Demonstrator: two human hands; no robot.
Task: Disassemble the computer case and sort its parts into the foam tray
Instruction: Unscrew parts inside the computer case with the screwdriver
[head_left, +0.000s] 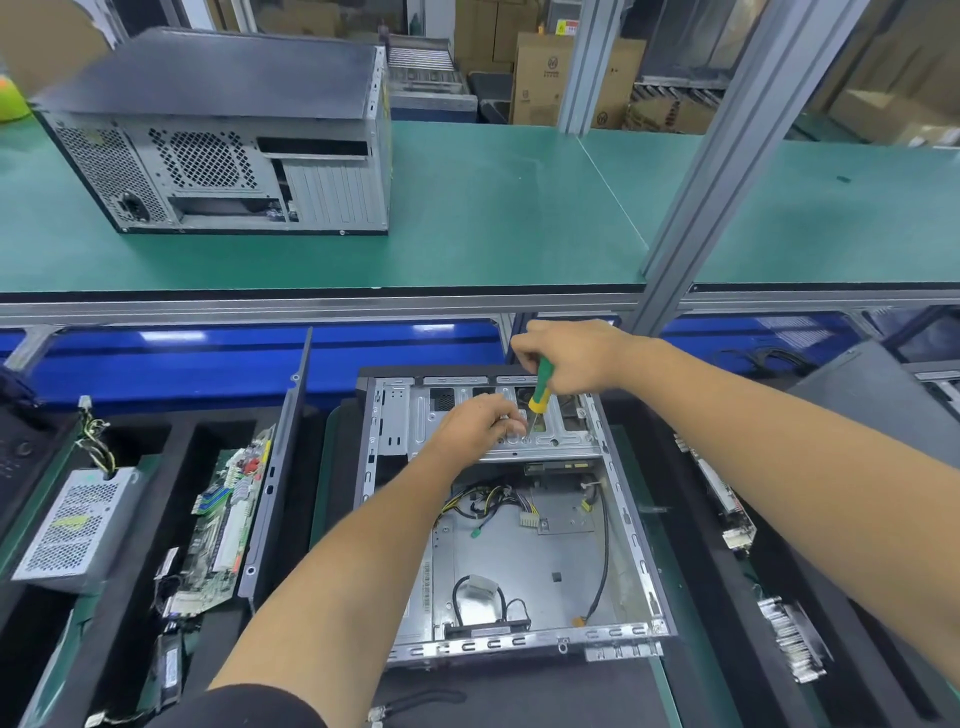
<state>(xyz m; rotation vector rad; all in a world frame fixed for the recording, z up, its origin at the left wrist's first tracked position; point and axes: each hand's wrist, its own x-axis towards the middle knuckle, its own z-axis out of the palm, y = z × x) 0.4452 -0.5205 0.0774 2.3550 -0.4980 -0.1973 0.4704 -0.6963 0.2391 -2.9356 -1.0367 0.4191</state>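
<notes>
We see the open computer case (519, 519) lying flat on the near surface, just right of the black foam tray (182, 431), its side panel off and loose cables (493, 504) showing inside. Our right hand (566, 358) closes its grip around the green-and-yellow handle of a screwdriver (540, 387), held nearly upright with the tip down at the metal drive bracket (545, 441) at the far end of the case. Our left hand (478, 423) rests on that bracket just beside the tip, its grip narrow, fingertips pinched together; we cannot tell whether a screw sits between them. In the tray's slots to the left stand a power supply (78, 525), a motherboard (223, 519) on edge and a dark side panel (275, 467). A second closed case (223, 140) stands on the green surface (519, 208) beyond.
</notes>
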